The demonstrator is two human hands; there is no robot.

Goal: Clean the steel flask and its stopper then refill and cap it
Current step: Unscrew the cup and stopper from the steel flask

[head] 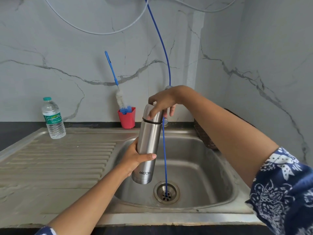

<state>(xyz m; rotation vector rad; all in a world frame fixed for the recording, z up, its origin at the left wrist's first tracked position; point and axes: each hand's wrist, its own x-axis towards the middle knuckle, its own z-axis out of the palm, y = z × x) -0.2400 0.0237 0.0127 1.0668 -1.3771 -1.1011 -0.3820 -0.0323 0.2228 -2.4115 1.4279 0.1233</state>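
Aloft, left grip mid-flask, right grip atop

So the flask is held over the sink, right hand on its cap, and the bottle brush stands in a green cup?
No: the head view shows the cup is red, not green. The flask over the sink, right hand on its cap, and bottle brush are as stated.
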